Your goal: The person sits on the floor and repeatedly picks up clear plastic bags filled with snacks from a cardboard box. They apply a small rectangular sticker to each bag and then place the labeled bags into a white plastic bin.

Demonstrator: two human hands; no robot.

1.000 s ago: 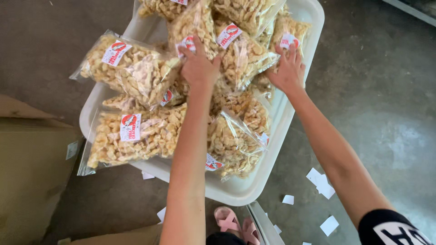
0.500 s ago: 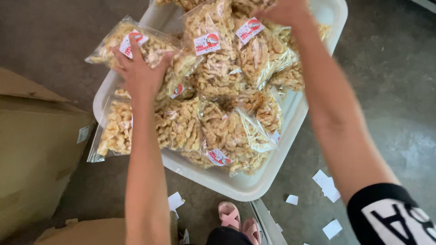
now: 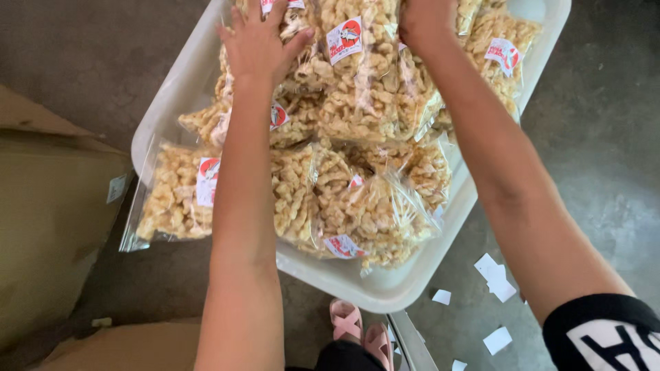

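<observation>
head view | worn high; faces straight down | close over tray (image 3: 357,285) of snack bags (image 3: 371,206)

I see a big white tray (image 3: 385,292) sitting on the grey floor (image 3: 605,151). It is full of clear snack bags (image 3: 364,220). Small white paper bits (image 3: 495,275) lie on the floor beside it.

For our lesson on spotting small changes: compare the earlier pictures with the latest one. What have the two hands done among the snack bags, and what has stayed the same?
Both hands have reached further up the white plastic tub. The left hand now lies flat, fingers spread, on a clear bag of pale fried snacks; the right hand has reached the pile's far end, its grip partly out of view. The bags stay heaped in the tub, and the white paper scraps remain on the floor.
</observation>
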